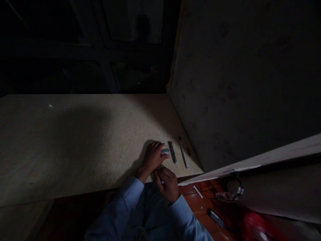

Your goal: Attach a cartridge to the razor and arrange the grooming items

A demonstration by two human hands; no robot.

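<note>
My left hand rests on the counter near its front edge. Its thumb and forefinger close around a small pale case with a teal strip, which looks like a razor cartridge holder. Just below it, at the counter's edge, my right hand is closed, its fingers curled in. A small pale bit shows at those fingers, too little to name. To the right of my left hand lies a dark razor. Beyond it are a light-handled toothbrush and a small dark block.
The pale stone-look counter meets a patterned wall on the right and dark window panes behind. On the reddish floor below lie a white stick, a dark elongated device and a red thing.
</note>
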